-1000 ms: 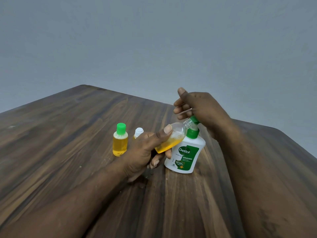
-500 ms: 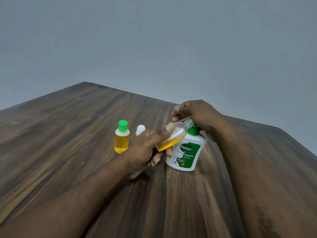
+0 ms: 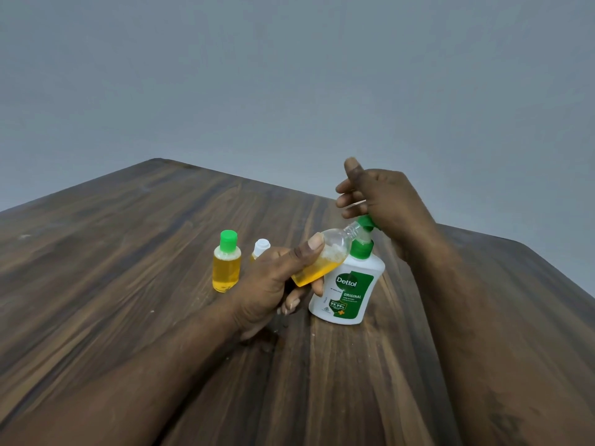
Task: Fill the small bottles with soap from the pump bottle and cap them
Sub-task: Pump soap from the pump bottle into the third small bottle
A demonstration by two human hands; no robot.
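My left hand [image 3: 277, 284] grips a small clear bottle [image 3: 325, 259], tilted with its open neck up against the green nozzle of the white Dettol pump bottle [image 3: 349, 288]. Yellow soap fills roughly the lower half of the tilted bottle. My right hand [image 3: 376, 197] rests its palm on the green pump head, which stands raised, with the fingers spread and lifted. To the left stands a small bottle with a green cap [image 3: 226, 262], full of yellow soap. A small bottle with a white top [image 3: 261, 247] stands behind my left hand, mostly hidden.
Everything stands on a dark wooden table [image 3: 128, 252], whose far edge and right edge run close behind the pump bottle. A plain grey wall fills the background.
Half a second ago my right hand pressed the pump head down; now the hand and the pump head have come back up. The tilted bottle stays at the nozzle.
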